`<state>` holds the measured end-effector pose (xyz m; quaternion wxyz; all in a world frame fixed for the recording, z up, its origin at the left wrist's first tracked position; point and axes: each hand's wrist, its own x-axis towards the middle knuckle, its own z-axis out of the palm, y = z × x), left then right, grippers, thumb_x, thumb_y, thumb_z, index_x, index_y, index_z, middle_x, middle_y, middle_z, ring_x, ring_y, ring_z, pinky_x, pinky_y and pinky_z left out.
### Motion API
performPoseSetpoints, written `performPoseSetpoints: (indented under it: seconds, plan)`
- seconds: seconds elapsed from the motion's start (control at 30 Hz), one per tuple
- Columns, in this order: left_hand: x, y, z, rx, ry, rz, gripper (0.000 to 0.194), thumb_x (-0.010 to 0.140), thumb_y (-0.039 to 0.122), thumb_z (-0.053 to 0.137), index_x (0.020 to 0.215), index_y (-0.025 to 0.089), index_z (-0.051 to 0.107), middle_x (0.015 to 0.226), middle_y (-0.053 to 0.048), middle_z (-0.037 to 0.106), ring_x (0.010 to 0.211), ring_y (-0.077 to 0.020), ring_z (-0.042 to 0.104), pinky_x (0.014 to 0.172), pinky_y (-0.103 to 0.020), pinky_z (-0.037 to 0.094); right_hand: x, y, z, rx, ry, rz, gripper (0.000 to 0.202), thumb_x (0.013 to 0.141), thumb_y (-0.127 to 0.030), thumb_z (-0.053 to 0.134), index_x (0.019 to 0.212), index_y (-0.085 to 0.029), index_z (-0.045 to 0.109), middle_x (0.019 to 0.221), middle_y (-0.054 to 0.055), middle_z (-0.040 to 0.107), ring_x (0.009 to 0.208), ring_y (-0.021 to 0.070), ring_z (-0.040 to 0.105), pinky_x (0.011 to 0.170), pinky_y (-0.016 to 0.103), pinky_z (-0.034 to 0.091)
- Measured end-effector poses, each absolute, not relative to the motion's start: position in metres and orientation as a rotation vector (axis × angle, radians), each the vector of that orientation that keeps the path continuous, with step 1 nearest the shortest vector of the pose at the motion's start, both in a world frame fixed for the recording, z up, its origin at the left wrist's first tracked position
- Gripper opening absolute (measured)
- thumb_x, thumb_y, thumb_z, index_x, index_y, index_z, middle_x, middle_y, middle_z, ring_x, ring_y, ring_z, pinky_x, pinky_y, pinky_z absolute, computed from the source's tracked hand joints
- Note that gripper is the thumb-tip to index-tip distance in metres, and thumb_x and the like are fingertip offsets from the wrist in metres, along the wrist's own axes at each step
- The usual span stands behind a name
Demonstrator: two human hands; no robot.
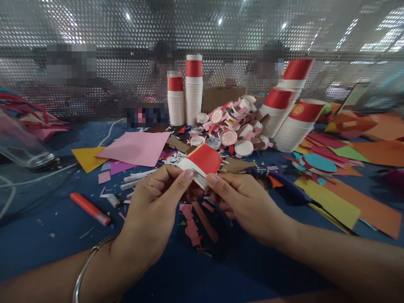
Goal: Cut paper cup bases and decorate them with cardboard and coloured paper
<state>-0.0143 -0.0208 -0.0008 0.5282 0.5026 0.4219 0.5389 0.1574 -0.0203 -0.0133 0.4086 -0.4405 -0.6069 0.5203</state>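
A red and white paper cup [205,160] is held between my two hands over the middle of the table, tilted, its white rim towards me. My left hand [158,202] pinches the rim's left part between thumb and fingers. On the right side of the rim, my right hand [241,200] grips it with the thumb on top. The fingers beneath the cup are partly hidden. Just behind it lies a heap of cut cup bottoms [228,137] with pink paper tabs. Pink paper strips [191,225] lie below my hands.
Stacks of paper cups [193,92] stand behind the heap, with leaning stacks [284,126] at its right. Pink paper [135,148] and a red marker [90,208] lie left. A dark blue glue gun [288,185], coloured sheets [368,206] and a turquoise disc [319,163] are right.
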Motion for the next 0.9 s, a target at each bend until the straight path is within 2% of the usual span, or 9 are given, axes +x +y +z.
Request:
performPoseSetpoints:
  seconds: [0.17, 0.37, 0.5, 0.63, 0.9]
  plan:
    - [-0.014, -0.024, 0.0, 1.122, 1.0, 1.288, 0.017, 0.089, 0.029, 0.075, 0.077, 0.019, 0.07, 0.072, 0.001, 0.072, 0.069, -0.0105, 0.066, 0.068, -0.02, 0.054, 0.158, -0.02, -0.015, -1.12, -1.551, 1.276, 0.056, 0.096, -0.067, 0.055, 0.068, -0.018, 0.053, 0.062, -0.004, 0.043, 0.051, 0.006, 0.036, 0.042, 0.019, 0.026]
    - [-0.017, -0.023, -0.001, 1.234, 1.029, 1.321, 0.018, 0.092, 0.03, 0.073, 0.077, 0.02, 0.071, 0.074, 0.002, 0.073, 0.07, -0.0097, 0.065, 0.066, -0.018, 0.052, 0.156, -0.02, -0.015, -1.069, -1.538, 1.276, 0.055, 0.096, -0.065, 0.056, 0.068, -0.018, 0.051, 0.061, -0.006, 0.037, 0.05, 0.0052, 0.031, 0.041, 0.019, 0.024]
    - [-0.018, -0.022, 0.005, 1.508, 1.102, 1.364, 0.018, 0.094, 0.025, 0.069, 0.076, 0.021, 0.069, 0.069, 0.005, 0.071, 0.064, -0.0075, 0.063, 0.062, -0.017, 0.049, 0.155, -0.021, -0.013, -1.042, -1.526, 1.268, 0.055, 0.097, -0.065, 0.056, 0.067, -0.018, 0.05, 0.061, -0.006, 0.039, 0.049, 0.005, 0.031, 0.041, 0.019, 0.024]
    - [-0.02, -0.022, 0.012, 1.896, 1.25, 1.428, 0.015, 0.095, 0.022, 0.067, 0.08, 0.022, 0.067, 0.069, 0.006, 0.069, 0.06, -0.008, 0.061, 0.058, -0.021, 0.047, 0.155, -0.021, -0.01, -0.997, -1.519, 1.237, 0.054, 0.097, -0.063, 0.057, 0.067, -0.018, 0.048, 0.061, -0.006, 0.039, 0.05, 0.0048, 0.031, 0.042, 0.019, 0.024]
    - [-0.027, -0.02, 0.012, 2.369, 1.286, 1.524, 0.013, 0.096, 0.023, 0.066, 0.083, 0.023, 0.064, 0.074, 0.004, 0.066, 0.064, -0.0093, 0.058, 0.064, -0.025, 0.046, 0.156, -0.023, -0.005, -1.001, -1.531, 1.194, 0.056, 0.098, -0.064, 0.054, 0.067, -0.019, 0.045, 0.058, -0.007, 0.037, 0.049, 0.0047, 0.03, 0.042, 0.02, 0.024]
